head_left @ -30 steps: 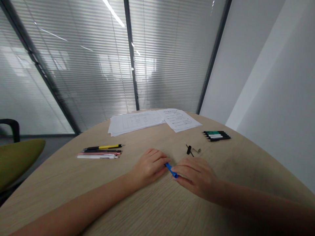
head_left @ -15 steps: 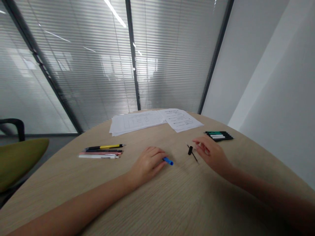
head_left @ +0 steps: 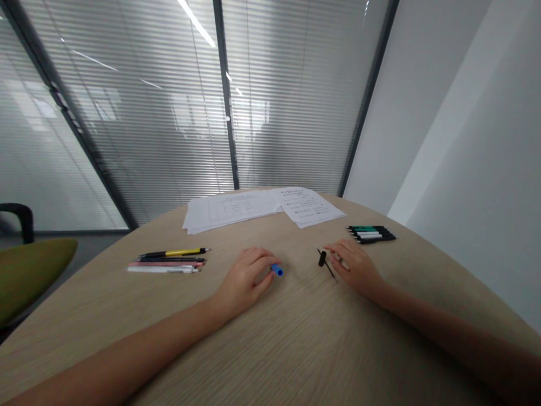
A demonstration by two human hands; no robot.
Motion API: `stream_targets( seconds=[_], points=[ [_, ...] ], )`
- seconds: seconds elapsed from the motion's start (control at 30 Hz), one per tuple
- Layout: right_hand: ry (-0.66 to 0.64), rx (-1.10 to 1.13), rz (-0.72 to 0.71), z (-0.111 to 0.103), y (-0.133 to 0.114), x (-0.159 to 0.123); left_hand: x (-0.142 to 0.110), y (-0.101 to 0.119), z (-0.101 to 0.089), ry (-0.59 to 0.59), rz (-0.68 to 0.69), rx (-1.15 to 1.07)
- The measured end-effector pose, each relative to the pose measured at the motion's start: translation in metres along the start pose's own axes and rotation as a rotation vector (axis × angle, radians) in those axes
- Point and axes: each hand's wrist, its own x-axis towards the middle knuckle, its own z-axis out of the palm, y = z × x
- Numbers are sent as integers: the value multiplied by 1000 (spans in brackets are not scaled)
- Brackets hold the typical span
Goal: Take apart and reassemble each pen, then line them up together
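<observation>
My left hand (head_left: 247, 278) rests on the table with its fingers closed around a blue pen barrel (head_left: 276, 269). The barrel's hollow end sticks out past the fingertips, towards the right; the rest is hidden under the hand. To the right on the wood lies a thin dark pen refill (head_left: 330, 272), with a short black pen grip (head_left: 322, 259) on or across it. Just beside them is my right hand (head_left: 354, 265), fingers bent and apart, nothing visible between them. Whether its fingertips touch the refill I cannot tell.
Several pens (head_left: 169, 261), yellow-black, black, pink and white, lie side by side on the left. Another row of black, green and white pens (head_left: 372, 234) lies behind my right hand. Printed paper sheets (head_left: 232, 211) are at the table's far edge. A green chair (head_left: 38, 270) stands left.
My left hand has drawn back slightly to the left with the blue barrel, less of which now shows. My right hand has come a little closer to the refill and grip. The view has shifted slightly.
</observation>
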Motion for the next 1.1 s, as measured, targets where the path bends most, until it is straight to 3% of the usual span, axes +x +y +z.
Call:
stream_targets(
  seconds=[0.5,0.67,0.73,0.9,1.1],
  points=[
    [87,192,212,8,19,3,-3,-2,-2,1,-4,30],
    [69,266,496,14,29,0,-2,-4,0,-1,8,59],
    [49,267,548,16,31,0,-2,-5,0,4,7,63],
    [-2,251,499,15,25,3,-1,-9,0,35,-19,72],
    [-32,209,165,10,14,5,0,-15,0,61,-15,77]
  ],
)
